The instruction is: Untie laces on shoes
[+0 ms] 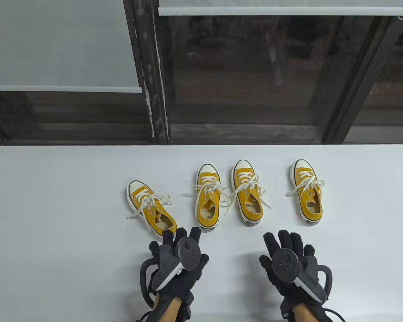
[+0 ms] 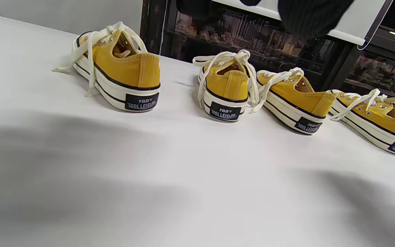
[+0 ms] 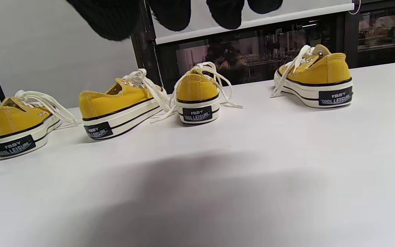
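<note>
Several yellow canvas shoes with cream laces stand in a row on the white table (image 1: 53, 234), toes away from me. The leftmost shoe (image 1: 151, 209) (image 2: 125, 68) is angled; the second shoe (image 1: 208, 201) (image 2: 226, 85), third shoe (image 1: 248, 194) (image 3: 197, 92) and rightmost shoe (image 1: 307, 193) (image 3: 321, 75) point straight. Each shows a tied bow with loose ends spilling onto the table. My left hand (image 1: 181, 236) hovers just behind the heels of the two left shoes, fingers spread, holding nothing. My right hand (image 1: 283, 239) hovers behind the third shoe, also empty, fingers extended.
Beyond the table's far edge stands a dark window frame (image 1: 147, 84) with glass and white roller blinds (image 1: 63, 89). Bare tabletop lies left of the shoes, right of them, and between my hands and the near edge.
</note>
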The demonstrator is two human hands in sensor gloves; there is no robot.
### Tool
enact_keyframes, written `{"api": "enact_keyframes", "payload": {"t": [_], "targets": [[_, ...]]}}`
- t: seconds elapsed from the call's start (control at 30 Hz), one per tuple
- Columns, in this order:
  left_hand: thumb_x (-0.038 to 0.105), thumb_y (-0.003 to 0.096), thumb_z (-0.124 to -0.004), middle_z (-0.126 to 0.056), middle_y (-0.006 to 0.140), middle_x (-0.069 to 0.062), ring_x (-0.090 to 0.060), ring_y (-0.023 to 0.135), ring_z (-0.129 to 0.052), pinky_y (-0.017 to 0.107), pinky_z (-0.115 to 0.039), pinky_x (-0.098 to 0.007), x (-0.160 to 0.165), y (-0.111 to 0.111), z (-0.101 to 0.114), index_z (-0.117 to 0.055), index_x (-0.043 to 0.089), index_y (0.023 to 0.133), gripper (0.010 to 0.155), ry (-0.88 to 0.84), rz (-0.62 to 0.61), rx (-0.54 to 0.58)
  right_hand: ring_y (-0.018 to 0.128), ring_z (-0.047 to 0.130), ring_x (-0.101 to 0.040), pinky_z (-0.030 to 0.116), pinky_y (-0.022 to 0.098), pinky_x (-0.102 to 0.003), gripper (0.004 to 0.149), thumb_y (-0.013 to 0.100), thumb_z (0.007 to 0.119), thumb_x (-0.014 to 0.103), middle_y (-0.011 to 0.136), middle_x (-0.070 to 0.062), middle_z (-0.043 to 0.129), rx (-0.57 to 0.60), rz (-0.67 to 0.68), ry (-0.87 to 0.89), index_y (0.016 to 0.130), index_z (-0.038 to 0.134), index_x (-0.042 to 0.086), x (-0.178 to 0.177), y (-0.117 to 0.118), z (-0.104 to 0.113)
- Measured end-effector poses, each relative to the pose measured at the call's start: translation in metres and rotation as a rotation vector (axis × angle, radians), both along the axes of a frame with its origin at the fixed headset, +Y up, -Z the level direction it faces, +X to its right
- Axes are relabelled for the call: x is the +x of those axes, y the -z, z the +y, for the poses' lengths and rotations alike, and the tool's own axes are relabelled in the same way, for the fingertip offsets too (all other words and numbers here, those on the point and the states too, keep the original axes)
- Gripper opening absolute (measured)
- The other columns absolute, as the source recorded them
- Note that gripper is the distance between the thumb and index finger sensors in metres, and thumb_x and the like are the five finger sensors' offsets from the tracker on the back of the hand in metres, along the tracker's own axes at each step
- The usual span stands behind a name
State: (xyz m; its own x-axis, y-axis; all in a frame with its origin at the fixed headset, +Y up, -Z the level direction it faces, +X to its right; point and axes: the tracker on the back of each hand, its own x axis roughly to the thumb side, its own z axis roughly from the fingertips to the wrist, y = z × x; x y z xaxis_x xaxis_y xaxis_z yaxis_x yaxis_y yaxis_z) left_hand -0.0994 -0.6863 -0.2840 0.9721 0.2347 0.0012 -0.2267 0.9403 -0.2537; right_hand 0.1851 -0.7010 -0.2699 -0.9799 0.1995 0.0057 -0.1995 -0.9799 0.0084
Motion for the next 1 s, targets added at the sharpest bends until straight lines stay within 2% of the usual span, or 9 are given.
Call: {"api": "enact_keyframes", "payload": {"t": [0.37,0.63,0.73,0.9,1.0], "targets": [[0.06,0.0545,-0.066,-0.034,0.131,-0.001,-0.036,0.122,-0.019,0.08,-0.018,-0.074,-0.001,0.001,-0.002,-0.03,0.041,0.118,0.075,0.006,0.012,-0.004,0.112,0.033,-0.044,0.034,0.073,-0.07,0.064,0.062,0.06,0.055,0.122,-0.015,0.036,-0.002,0.018,0.038,0.118,0.041,0.033,-0.001,-0.001,0.003],[0.06,0.055,-0.066,-0.04,0.129,-0.002,-0.036,0.122,-0.025,0.08,-0.022,-0.073,-0.004,0.001,0.003,-0.038,0.033,0.118,0.074,-0.032,0.032,0.013,0.112,0.033,-0.044,0.034,0.073,-0.07,0.064,0.062,0.061,0.055,0.121,-0.015,0.036,0.005,0.012,0.059,0.118,0.042,0.032,-0.001,-0.002,0.005],[0.06,0.0554,-0.066,-0.04,0.129,-0.003,-0.037,0.122,-0.021,0.08,-0.022,-0.073,-0.01,0.002,0.01,-0.039,0.033,0.118,0.074,-0.07,0.051,0.029,0.112,0.033,-0.044,0.034,0.073,-0.07,0.064,0.062,0.06,0.055,0.121,-0.015,0.036,-0.002,0.015,0.056,0.118,0.041,0.032,-0.001,-0.002,0.005],[0.056,0.058,-0.066,-0.044,0.128,-0.006,-0.039,0.122,-0.026,0.081,-0.025,-0.073,-0.039,0.011,0.03,-0.043,0.03,0.118,0.07,-0.274,0.193,0.025,0.112,0.034,-0.045,0.034,0.073,-0.07,0.064,0.062,0.061,0.055,0.121,-0.016,0.036,0.001,0.021,0.068,0.118,0.041,0.032,-0.002,-0.003,0.007],[0.053,0.0588,-0.068,-0.053,0.124,-0.009,-0.041,0.119,-0.04,0.081,-0.033,-0.072,-0.059,0.025,0.041,-0.048,0.025,0.117,0.068,-0.353,0.324,0.031,0.112,0.034,-0.045,0.034,0.073,-0.07,0.064,0.062,0.061,0.054,0.121,-0.016,0.036,0.015,0.034,0.086,0.119,0.041,0.032,-0.004,-0.005,0.012]]}}
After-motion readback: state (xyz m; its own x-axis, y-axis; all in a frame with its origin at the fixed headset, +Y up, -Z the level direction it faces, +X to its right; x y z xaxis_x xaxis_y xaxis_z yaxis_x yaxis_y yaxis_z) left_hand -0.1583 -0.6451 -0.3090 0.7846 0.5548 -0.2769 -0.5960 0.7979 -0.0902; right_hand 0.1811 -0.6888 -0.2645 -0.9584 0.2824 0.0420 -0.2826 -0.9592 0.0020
